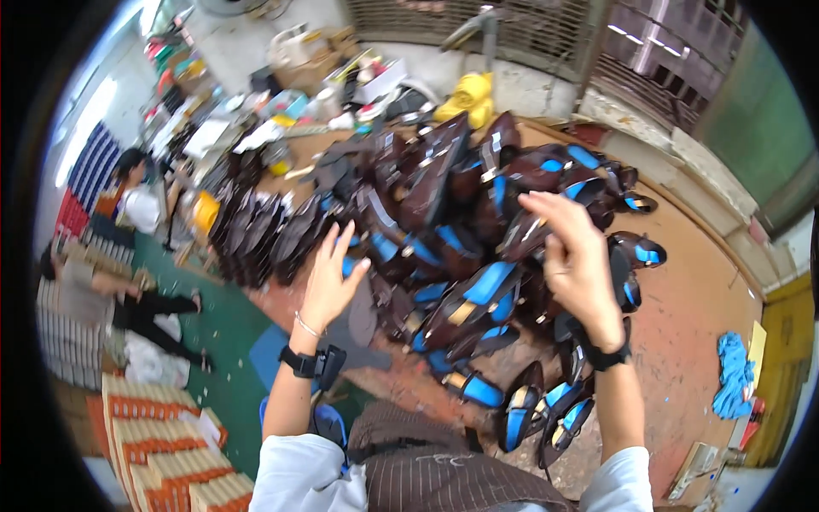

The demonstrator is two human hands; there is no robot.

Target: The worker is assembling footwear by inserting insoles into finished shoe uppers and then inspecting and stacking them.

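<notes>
A big heap of dark brown shoes (478, 294) with bright blue insoles covers the middle of the worktable (682, 282). Over the heap's left edge reaches my left hand (333, 269), its fingers stretched apart and nothing in them. My right hand (573, 247) hovers above the heap's right part, fingers spread and slightly curved, also holding nothing. Both wrists wear black straps. Nearest to me, a few shoes (516, 410) lie loose at the front of the heap. Dark flat pieces (363, 320) lie beside my left hand.
Rows of dark shoe parts (252, 230) stand left of the heap. Farther back are a yellow bundle (467, 101) and boxes with clutter (311, 68). A blue cloth (734, 375) lies at right. Two people are at left, near stacked orange-and-cream boxes (162, 452).
</notes>
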